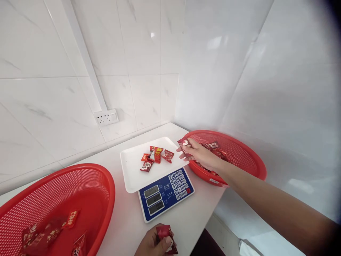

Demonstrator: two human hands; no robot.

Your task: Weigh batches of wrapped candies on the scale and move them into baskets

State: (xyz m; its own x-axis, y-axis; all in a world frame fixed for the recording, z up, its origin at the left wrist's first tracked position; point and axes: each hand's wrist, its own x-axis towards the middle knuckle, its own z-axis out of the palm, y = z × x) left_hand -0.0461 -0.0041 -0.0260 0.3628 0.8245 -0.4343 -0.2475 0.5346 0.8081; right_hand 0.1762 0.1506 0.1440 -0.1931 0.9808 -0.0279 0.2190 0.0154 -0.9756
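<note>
Between the thumb and fingers of my right hand [198, 153] is a dark red snack packet [184, 146], held over the right edge of the white weighing tray [130, 177]. Several small red packets [155, 154] lie in a loose group on that tray. My left hand [156, 243] grips another dark red snack packet [166, 239] low in the view, in front of the digital scale [167, 192]. The scale has a blue panel with number keys and grey displays; their digits are too faint to read surely.
A red mesh basket [250, 158] with several packets stands at the right, partly behind my right forearm. Another red basket [106, 188] at the left holds several packets. Both stand on the white table [122, 227], against tiled walls. A socket [106, 117] is on the back wall.
</note>
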